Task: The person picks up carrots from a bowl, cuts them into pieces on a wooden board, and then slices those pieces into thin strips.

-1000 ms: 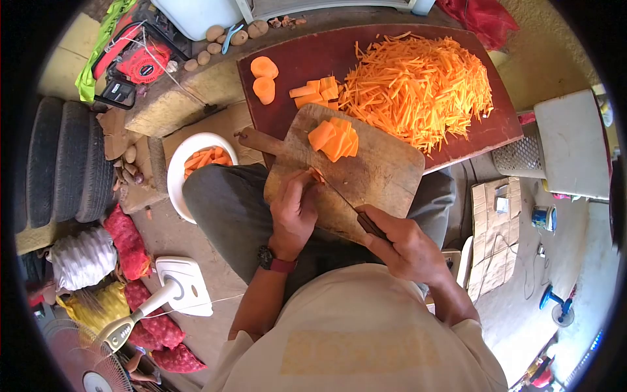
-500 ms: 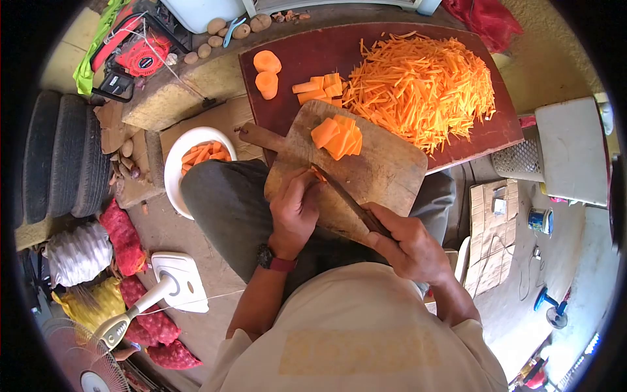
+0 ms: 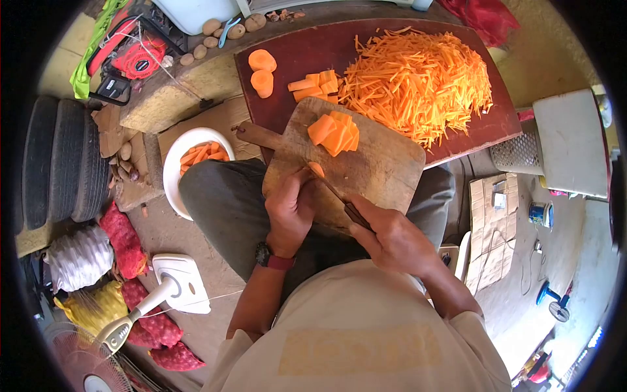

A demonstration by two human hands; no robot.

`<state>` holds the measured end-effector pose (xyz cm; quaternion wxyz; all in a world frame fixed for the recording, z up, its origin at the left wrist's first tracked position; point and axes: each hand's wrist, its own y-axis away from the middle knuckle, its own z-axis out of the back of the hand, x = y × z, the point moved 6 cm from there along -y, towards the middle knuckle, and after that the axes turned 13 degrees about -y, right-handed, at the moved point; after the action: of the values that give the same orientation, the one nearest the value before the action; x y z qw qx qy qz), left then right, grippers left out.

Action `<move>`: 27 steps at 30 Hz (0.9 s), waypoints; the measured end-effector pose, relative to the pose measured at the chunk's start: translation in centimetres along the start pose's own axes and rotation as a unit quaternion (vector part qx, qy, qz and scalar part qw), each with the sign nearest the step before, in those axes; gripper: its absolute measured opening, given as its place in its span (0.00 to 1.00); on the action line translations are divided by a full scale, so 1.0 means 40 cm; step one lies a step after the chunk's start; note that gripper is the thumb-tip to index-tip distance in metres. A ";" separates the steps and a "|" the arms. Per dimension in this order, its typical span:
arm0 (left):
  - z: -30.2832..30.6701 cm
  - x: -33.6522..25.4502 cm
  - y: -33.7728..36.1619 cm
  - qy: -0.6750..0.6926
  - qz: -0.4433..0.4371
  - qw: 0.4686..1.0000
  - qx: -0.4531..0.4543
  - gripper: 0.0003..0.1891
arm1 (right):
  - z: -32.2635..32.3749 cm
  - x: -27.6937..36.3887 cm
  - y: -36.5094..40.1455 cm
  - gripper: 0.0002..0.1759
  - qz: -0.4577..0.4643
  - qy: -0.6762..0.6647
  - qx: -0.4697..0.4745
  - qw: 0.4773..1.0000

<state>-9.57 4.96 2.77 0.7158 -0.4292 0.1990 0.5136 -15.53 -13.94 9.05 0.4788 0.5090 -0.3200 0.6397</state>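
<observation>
A wooden cutting board with a handle rests across my lap, tilted against the table edge. My right hand grips a knife by its dark handle, with the blade pointing up and left across the board. At the board's left side, the curled fingers of my left hand hold a carrot piece against the blade; most of it is hidden. Overlapping flat carrot slices lie near the board's top. Beyond, a large heap of shredded carrot covers much of the dark red table.
Short carrot chunks and cut blocks sit on the table's left. A white bowl of carrots stands by my left knee. Tyres, net sacks and a fan are at left, cardboard at right.
My right hand and the knife have moved a little left and up, with the blade closer to my left fingers. The carrot piece shows more beyond the blade. The slices stay on the board.
</observation>
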 end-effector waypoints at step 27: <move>-0.029 -0.046 -0.031 -0.136 -0.081 0.987 0.012 0.19 | 0.092 -0.081 0.089 0.25 -0.032 -0.088 -0.108 0.990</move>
<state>-8.99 2.84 3.97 0.7808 -0.3610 0.0707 0.5051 -17.53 -19.36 7.24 0.5212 0.5185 -0.4120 0.5382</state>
